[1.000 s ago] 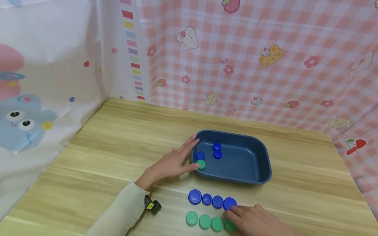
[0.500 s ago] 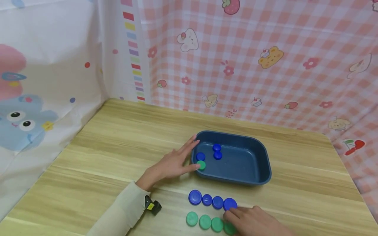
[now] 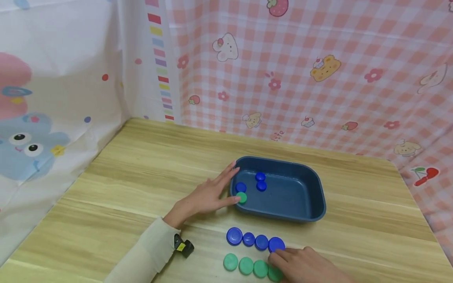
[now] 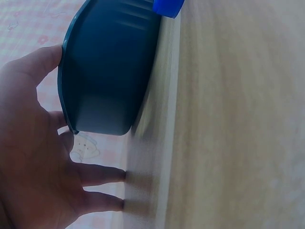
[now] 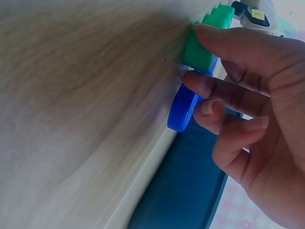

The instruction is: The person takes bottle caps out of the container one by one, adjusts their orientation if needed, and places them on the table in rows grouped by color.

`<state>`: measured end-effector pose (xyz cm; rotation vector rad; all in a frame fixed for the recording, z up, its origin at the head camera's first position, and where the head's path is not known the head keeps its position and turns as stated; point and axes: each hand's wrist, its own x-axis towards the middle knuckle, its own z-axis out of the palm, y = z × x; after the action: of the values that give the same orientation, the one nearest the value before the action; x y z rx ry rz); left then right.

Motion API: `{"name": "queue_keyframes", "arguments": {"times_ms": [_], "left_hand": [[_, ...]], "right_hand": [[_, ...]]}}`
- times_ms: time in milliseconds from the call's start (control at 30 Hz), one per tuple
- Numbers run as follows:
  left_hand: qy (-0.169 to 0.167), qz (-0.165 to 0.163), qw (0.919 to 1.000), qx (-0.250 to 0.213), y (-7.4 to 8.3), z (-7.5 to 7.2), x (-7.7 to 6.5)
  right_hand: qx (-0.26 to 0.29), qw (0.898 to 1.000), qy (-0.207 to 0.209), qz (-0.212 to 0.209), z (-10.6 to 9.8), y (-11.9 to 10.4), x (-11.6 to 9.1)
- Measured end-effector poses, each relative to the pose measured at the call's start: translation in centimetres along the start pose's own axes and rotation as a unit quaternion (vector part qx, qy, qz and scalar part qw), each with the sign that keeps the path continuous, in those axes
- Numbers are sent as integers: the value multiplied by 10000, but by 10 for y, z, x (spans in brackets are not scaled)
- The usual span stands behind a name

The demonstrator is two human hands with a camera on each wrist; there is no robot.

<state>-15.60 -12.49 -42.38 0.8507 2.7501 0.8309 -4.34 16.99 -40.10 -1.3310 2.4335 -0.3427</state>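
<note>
My left hand (image 3: 209,194) rests on the left end of a dark blue plastic tray (image 3: 316,192), fingers spread along its rim and the thumb over the near-left edge. Inside the tray lie a green bottle cap (image 3: 242,197) by my thumb and three blue caps (image 3: 261,186). In front of it, several blue caps (image 3: 234,236) form a row, with a row of several green caps (image 3: 245,266) nearer me. My right hand (image 3: 306,265) pinches the rightmost green cap (image 5: 199,51) between thumb and index finger; its knuckles partly cover that cap and the rightmost blue cap (image 5: 181,109).
The wooden table (image 3: 106,196) extends left, right and behind the tray. A pink checked cloth (image 3: 276,78) hangs along the back, and a white printed cloth (image 3: 70,47) on the left. A black wrist camera (image 3: 184,247) is strapped to the left sleeve.
The rightmost green cap has shifted slightly toward me and left, beside its neighbour in the row. My left hand and the tray keep their places.
</note>
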Motion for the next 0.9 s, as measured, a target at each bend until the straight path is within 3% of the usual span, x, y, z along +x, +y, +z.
{"name": "queue_keyframes", "arguments": {"times_ms": [400,567,733,900], "left_hand": [[3,29,10000,26,1,-2,2],[5,42,10000,43,0,-1,2],[26,72,10000,25,-1,1,1],[31,95,9999,34,-2,1,0]], "right_hand": [[-393,9990,156,-145,-16,-2,-2],[-663,9970,283,-265,-33,-7,-3],[-1325,9872,679,-567,-55,-4,-2],[-1444,9858,719,-475,-77,0,3]]}}
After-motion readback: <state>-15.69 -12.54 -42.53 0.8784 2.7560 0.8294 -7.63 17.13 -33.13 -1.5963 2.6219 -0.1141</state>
